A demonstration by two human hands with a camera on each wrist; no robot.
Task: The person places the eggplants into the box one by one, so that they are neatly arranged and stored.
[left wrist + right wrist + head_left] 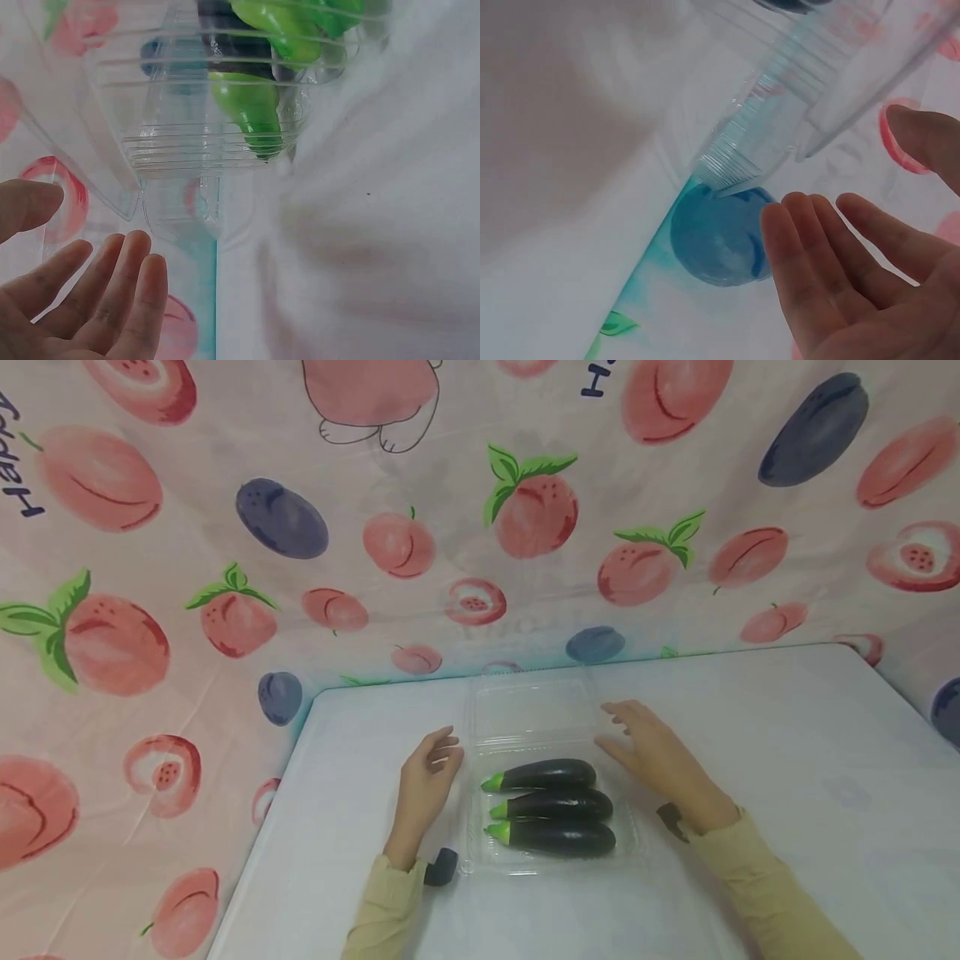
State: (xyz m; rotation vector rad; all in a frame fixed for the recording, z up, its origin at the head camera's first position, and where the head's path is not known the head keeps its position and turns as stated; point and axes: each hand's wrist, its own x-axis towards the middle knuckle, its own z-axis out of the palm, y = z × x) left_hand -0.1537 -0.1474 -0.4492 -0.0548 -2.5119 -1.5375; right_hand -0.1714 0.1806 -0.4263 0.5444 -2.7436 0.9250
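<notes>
A clear plastic clamshell box lies on the table with its lid folded back, away from the person. Three dark eggplants with green stem ends lie side by side in its base: a far one, a middle one and a near one. Left of the box my left hand is held with fingers loosely bent, gripping nothing. On the other side, near the lid's right edge, my right hand has its fingers extended and holds nothing. Both wrist views show a gap between the fingers and the plastic.
The white table ends at a fruit-printed cloth hanging behind it and along the left. A black wrist-worn device sits at the left wrist, another dark one at the right wrist.
</notes>
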